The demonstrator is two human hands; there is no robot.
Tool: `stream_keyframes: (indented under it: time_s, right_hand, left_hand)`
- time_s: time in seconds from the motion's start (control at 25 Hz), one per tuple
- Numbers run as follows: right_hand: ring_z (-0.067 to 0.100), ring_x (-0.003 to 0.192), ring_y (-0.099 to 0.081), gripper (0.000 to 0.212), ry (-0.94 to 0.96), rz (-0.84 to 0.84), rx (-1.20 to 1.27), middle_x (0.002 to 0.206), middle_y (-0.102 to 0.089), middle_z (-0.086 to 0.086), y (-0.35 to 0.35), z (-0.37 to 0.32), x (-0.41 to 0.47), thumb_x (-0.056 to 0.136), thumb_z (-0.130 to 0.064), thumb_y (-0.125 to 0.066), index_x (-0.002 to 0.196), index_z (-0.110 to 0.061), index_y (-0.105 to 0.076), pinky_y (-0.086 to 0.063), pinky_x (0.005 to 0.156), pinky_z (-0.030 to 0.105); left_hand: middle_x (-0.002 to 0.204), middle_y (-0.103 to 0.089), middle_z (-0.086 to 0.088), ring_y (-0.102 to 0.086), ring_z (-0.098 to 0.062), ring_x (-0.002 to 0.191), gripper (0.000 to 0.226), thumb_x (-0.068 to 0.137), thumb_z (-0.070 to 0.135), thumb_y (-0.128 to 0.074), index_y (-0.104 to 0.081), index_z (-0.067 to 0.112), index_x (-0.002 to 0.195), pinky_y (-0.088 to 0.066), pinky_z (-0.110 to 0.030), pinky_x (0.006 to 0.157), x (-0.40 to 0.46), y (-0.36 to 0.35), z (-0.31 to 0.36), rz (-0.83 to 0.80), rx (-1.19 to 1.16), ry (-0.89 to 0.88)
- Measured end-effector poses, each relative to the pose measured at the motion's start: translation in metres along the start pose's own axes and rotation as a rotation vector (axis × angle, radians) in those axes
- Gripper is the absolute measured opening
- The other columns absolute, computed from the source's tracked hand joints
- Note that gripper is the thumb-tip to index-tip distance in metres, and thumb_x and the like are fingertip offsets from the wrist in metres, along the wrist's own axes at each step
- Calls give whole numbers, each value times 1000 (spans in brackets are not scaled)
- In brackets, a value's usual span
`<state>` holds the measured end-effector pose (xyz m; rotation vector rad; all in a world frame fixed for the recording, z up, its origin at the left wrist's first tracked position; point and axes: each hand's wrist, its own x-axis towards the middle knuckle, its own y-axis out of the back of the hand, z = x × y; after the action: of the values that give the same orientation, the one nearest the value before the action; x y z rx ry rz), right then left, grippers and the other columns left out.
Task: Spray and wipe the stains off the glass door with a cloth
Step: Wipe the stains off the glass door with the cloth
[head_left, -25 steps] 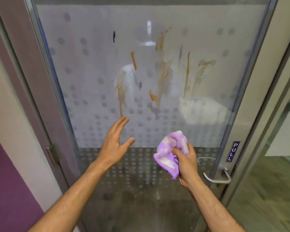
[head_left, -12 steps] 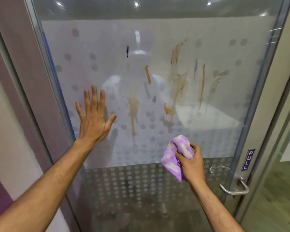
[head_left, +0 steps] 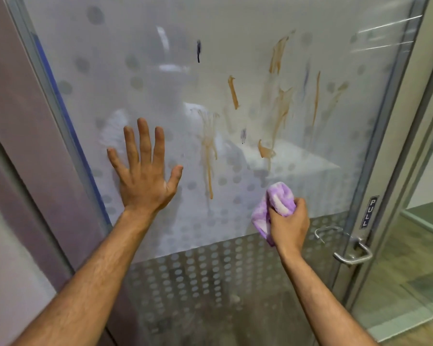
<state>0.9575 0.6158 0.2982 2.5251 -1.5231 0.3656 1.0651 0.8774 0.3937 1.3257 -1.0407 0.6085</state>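
- While the left hand [head_left: 145, 181] lies flat on the frosted glass door [head_left: 160, 58] with its fingers [head_left: 144, 141] straight and spread, the right hand [head_left: 289, 224] holds a bunched purple cloth [head_left: 276, 203], its fingers curled tight round the wad.
- That cloth sits at the right fingers' tips, against or just off the glass; which of the two I cannot tell.
- Brown stains [head_left: 278, 108] streak the pane above and beyond the right fingers, with one long drip [head_left: 209, 161] between the two hands and a small dark mark [head_left: 198, 51] high above the left fingertips.
- No spray bottle shows, so the step in hand looks like the wiping, with the cloth not yet on any streak.
- Next, the cloth has to travel up from below the stains and press firmly through them, while the flat left hand steadies the door against the push.
- A metal lever handle [head_left: 353, 253] and a PULL label [head_left: 369, 212] lie to the right of the cloth hand.
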Motion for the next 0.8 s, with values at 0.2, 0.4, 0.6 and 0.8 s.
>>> stream_keyframes:
  time_s: [0.2, 0.4, 0.6, 0.8]
  right_hand:
    - [34, 90, -57, 24, 119, 111, 38, 94, -53, 7, -50, -2, -15, 85, -7, -66, 92, -14, -45, -41, 75, 38]
    - [30, 104, -47, 41, 224, 116, 37, 106, -47, 4, -72, 2, -39, 78, -22, -67, 112, -5, -51, -41, 91, 40]
    - [32, 105, -49, 39, 314, 66, 17, 109, -55, 14, -89, -8, -59, 84, -23, -63, 117, -3, -59, -36, 90, 30]
    - [29, 102, -50, 39, 395, -27, -18, 113, -61, 12, -106, -19, -92, 76, -13, -67, 114, -5, -62, -38, 87, 28]
  left_hand:
    - [173, -4, -16, -5, -40, 159, 92, 97, 65, -41, 2, 21, 165, -5, -71, 120, -2, -3, -1, 27, -3, -4]
    - [172, -3, -15, -7, -40, 158, 92, 97, 67, -38, 2, 20, 165, -7, -70, 120, -1, -6, 0, 46, 23, -9]
    - [173, -3, -15, -7, -40, 159, 91, 97, 67, -36, 3, 21, 165, -4, -69, 120, -1, -8, 0, 67, 27, -18]
    - [172, -2, -14, -7, -40, 159, 90, 98, 67, -35, 3, 21, 165, -4, -68, 120, -1, -8, 0, 82, 27, -20]
